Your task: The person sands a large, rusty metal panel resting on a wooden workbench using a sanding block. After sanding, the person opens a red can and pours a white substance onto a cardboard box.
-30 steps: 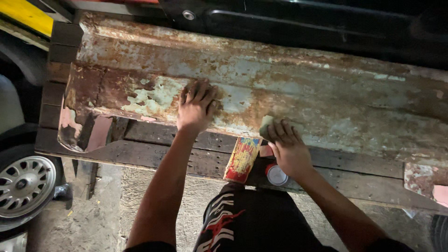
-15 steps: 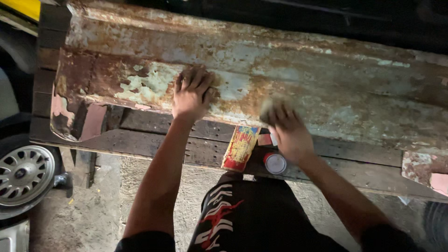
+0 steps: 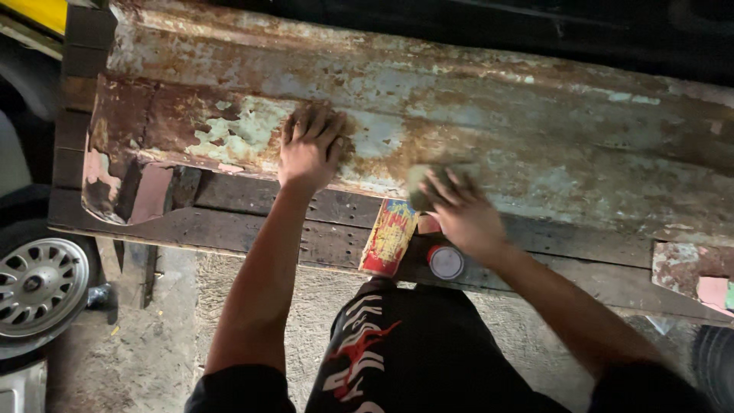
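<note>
I see the rusty panel point(image 3: 474, 130) lying across the desk point(image 3: 252, 229). My right hand point(image 3: 459, 214) grips a pad point(image 3: 420, 180), fingers curled, on its near edge. My left hand point(image 3: 310, 149) is flat, fingers spread, further left. A can point(image 3: 390, 237) sits just below the right hand, a wheel point(image 3: 38, 283) far left.

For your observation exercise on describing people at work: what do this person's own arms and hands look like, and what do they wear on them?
Both arms are bare from the short black sleeves down. The left hand and right hand wear no gloves. No watch, ring or bracelet is visible, though the light is dim.
</note>
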